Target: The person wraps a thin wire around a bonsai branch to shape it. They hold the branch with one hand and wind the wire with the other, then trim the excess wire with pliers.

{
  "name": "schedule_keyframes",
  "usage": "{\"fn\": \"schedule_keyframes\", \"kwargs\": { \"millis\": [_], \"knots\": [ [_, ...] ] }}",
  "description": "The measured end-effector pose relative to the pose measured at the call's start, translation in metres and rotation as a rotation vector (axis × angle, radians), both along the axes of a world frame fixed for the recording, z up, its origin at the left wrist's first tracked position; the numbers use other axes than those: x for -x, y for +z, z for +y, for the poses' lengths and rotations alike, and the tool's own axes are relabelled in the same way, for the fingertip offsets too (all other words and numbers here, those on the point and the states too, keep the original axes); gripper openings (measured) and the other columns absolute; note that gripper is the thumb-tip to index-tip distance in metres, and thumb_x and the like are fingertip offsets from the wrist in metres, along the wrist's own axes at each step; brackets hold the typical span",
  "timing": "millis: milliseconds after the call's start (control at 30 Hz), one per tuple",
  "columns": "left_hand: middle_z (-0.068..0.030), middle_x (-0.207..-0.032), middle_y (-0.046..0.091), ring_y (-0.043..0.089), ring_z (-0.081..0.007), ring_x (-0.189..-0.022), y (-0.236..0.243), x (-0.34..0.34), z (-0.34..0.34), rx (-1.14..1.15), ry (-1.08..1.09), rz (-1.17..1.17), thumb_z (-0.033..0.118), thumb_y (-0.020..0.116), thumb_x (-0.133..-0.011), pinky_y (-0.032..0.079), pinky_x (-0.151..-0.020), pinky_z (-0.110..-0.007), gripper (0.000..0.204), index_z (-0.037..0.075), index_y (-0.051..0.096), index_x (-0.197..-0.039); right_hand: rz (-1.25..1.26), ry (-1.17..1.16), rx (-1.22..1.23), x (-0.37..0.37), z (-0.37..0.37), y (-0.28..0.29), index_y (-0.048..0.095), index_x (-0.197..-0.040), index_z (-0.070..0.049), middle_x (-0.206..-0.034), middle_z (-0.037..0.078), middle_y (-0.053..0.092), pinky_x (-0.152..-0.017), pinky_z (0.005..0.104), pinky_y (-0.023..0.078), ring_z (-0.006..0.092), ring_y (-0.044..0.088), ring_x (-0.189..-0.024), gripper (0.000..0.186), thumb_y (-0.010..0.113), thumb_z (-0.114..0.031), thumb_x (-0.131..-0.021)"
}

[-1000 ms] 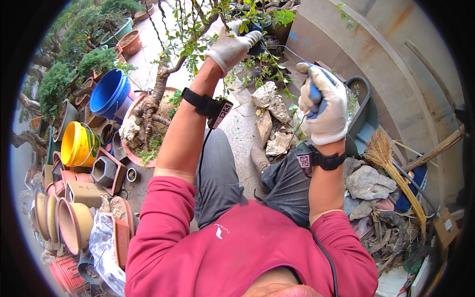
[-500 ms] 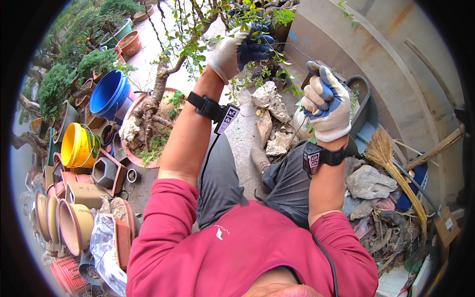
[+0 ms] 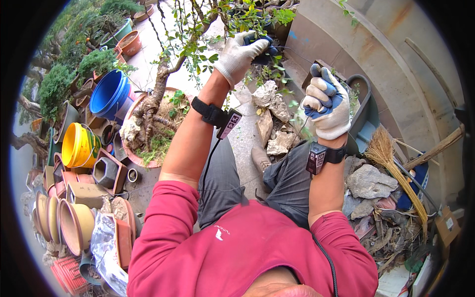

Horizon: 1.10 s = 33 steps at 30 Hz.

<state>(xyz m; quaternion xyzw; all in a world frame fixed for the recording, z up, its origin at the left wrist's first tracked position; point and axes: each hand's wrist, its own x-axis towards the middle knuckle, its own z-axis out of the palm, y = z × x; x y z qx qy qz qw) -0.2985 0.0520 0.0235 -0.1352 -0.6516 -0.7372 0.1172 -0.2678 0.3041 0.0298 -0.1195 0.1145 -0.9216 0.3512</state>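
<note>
A bonsai tree (image 3: pixel 161 81) with a thick bent trunk leans over from its round pink-rimmed pot (image 3: pixel 129 116). My left hand (image 3: pixel 245 55), in a white glove with a dark blue palm, is closed among its leafy twigs, thumb against fingers, on a branch whose gripped part is hidden. A thin wire (image 3: pixel 297 52) runs from there to my right hand (image 3: pixel 326 101). That hand, gloved alike, is a fist round the wire, with thumb and forefinger pointing up. More thin wire hangs below the fist toward my lap.
Pale rocks (image 3: pixel 272 104) lie beyond my knees. To the left crowd a blue bucket (image 3: pixel 111 96), a yellow bucket (image 3: pixel 74 146) and several stacked flowerpots (image 3: pixel 76 225). At right are a straw broom (image 3: pixel 383 148), a grey stone (image 3: pixel 371 182) and a wall (image 3: pixel 376 54).
My left hand has shifted slightly right and turned, so more of the glove's white back and its thumb show. My right fist stays nearly still.
</note>
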Motion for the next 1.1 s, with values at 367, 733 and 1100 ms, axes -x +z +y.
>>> {"fn": "schedule_keyframes", "kwargs": {
  "millis": [367, 733, 1100],
  "knots": [
    [-0.0095, -0.101, 0.073, 0.071, -0.0159, -0.089, 0.014, -0.015, -0.014, -0.068, -0.115, -0.093, 0.023, 0.065, -0.099, 0.059, -0.080, -0.028, 0.031, -0.002, 0.065, -0.118, 0.398, -0.394, -0.570, -0.001, 0.017, -0.015, 0.065, -0.112, 0.002, -0.073, 0.000, 0.056, -0.045, 0.0202, 0.033, 0.0062, 0.043, -0.053, 0.025, 0.056, -0.021, -0.104],
    [-0.0085, -0.105, 0.071, 0.070, -0.0150, -0.093, 0.025, -0.017, -0.012, 0.004, -0.170, -0.086, 0.023, 0.063, -0.101, 0.059, -0.084, -0.028, 0.037, -0.001, 0.064, -0.129, 0.378, -0.683, -0.944, 0.025, -0.051, -0.077, 0.073, -0.098, -0.003, -0.076, 0.002, 0.068, -0.053, 0.0247, 0.047, 0.0093, 0.059, -0.059, 0.021, 0.059, -0.019, -0.100],
    [-0.0043, -0.096, 0.075, 0.068, -0.0133, -0.083, 0.041, -0.013, 0.004, 0.400, 0.164, 0.013, 0.042, 0.071, -0.092, 0.052, -0.078, -0.032, 0.042, 0.006, 0.073, -0.115, 0.642, -0.462, -0.892, -0.015, -0.095, -0.082, 0.074, -0.103, -0.003, -0.069, 0.003, 0.067, -0.045, 0.0223, 0.037, 0.0060, 0.058, -0.052, 0.022, 0.064, -0.022, -0.099]
  ]
}}
